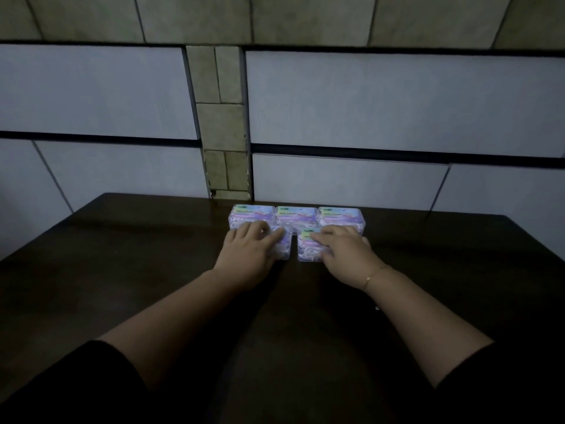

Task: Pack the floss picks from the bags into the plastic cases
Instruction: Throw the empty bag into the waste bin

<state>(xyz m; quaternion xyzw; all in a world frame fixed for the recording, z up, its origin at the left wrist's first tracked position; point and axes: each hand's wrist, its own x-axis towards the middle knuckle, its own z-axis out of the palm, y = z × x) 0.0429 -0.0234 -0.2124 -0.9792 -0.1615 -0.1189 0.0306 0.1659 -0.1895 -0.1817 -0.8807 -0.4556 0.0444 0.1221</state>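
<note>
Several clear plastic cases of floss picks stand on the dark table. Three form a back row: left case, middle case, right case. Two more sit in front of them. My left hand lies over the front left case, fingers spread across its lid. My right hand lies on the front right case, fingers straight over its top. All cases look closed and filled with white and purple picks. No bags are in view.
The table's far edge meets a wall of grey panels with a tiled strip in the middle. A thin bracelet circles my right wrist. The scene is dim.
</note>
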